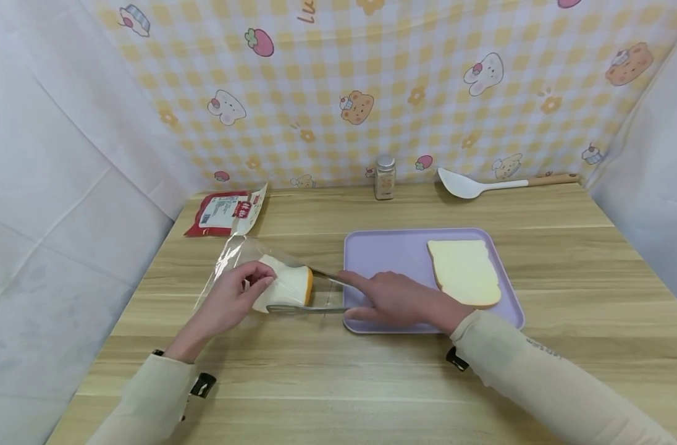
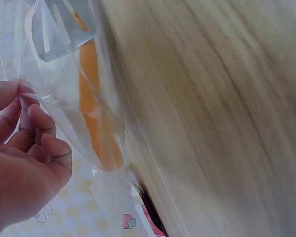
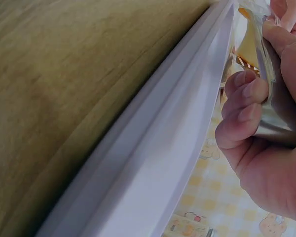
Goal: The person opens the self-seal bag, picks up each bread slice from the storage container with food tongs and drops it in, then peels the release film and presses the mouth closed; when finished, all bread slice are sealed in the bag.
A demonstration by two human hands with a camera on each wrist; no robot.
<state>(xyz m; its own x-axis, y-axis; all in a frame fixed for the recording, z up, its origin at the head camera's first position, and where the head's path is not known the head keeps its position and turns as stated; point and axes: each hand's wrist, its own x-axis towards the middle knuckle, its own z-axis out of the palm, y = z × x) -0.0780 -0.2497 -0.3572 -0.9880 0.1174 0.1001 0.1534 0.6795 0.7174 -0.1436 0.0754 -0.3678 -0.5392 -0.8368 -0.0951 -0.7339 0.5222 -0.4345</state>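
My left hand (image 1: 239, 295) pinches the film of a clear plastic bag (image 1: 230, 253) between thumb and fingertips. Inside the bag lies a bread slice (image 1: 294, 285) with an orange-brown crust. Metal tongs (image 1: 327, 309) reach into the bag's mouth from the right, one arm along each side of the slice. My right hand (image 1: 396, 301) grips the tongs over the left part of a purple tray (image 1: 383, 244). In the left wrist view, a broad flat tong end (image 2: 64, 32) shows through the film beside the crust (image 2: 91, 94). The right wrist view has fingers curled round the tongs' handle (image 3: 285, 116).
Another bread slice (image 1: 464, 272) lies on the tray's right half. Behind the bag is a red and white packet (image 1: 222, 213). A shaker jar (image 1: 385, 179) and a white spatula with a wooden handle (image 1: 466, 185) stand and lie along the back, by the checked cloth (image 1: 327, 80).
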